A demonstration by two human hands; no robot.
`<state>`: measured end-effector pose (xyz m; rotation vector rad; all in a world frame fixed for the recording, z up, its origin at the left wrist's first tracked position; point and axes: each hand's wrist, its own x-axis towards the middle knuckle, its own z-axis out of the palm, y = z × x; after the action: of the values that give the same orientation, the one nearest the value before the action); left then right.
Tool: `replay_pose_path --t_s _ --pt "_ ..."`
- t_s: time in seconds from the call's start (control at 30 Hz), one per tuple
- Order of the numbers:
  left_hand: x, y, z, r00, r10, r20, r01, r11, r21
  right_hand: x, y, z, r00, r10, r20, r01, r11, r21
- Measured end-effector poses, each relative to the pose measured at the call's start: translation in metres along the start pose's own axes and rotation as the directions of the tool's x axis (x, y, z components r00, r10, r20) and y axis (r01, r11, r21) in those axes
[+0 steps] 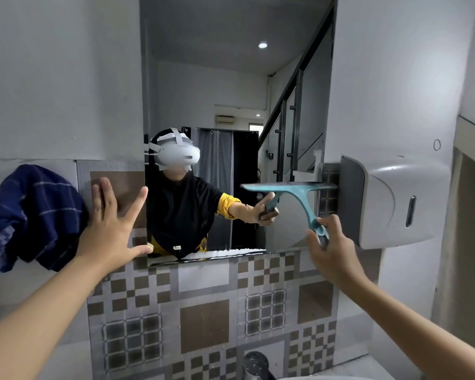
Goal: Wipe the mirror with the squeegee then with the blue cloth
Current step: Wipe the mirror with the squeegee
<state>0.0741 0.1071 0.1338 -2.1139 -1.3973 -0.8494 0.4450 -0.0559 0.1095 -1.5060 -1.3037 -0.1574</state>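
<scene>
Head view. The right hand [331,252] is closed round the lower end of the handle of a teal plastic squeegee [299,200]; the handle rises up and to the left from the fist, so the horizontal blade lies above and left of the grip, against the lower right part of the tall rectangular wall mirror [231,78]. The blade's right end is just beside a grey plastic wall dispenser [390,201]. The left hand [113,229] holds nothing, fingers spread wide, palm flat on the patterned brown-and-grey tiles [203,311] at the mirror's lower left edge. A dark blue checked cloth [30,215] hangs on the wall left of that hand.
</scene>
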Motion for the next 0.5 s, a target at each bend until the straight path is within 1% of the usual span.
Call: replay_pose_path --t_s 0.1,0.2,0.33,0.5 --pt "0.0 -0.001 0.002 1.0 0.019 -0.016 -0.019 1.0 -0.008 -0.008 -0.027 0.015 0.987 0.157 0.023 -0.159 0.974 0.161" --pt "-0.001 -0.002 0.003 0.999 0.021 -0.026 -0.022 1.0 -0.017 -0.015 -0.047 0.028 0.968 0.245 0.057 -0.251 0.925 0.286" --pt "-0.001 -0.003 0.005 0.999 0.026 -0.041 -0.027 0.999 -0.024 -0.021 -0.068 0.044 0.945 0.314 0.09 -0.323 0.858 0.4" --pt "0.0 -0.004 0.007 0.998 0.028 -0.061 -0.03 0.999 -0.032 -0.025 -0.095 0.064 0.922 0.372 0.104 -0.372 0.781 0.502"
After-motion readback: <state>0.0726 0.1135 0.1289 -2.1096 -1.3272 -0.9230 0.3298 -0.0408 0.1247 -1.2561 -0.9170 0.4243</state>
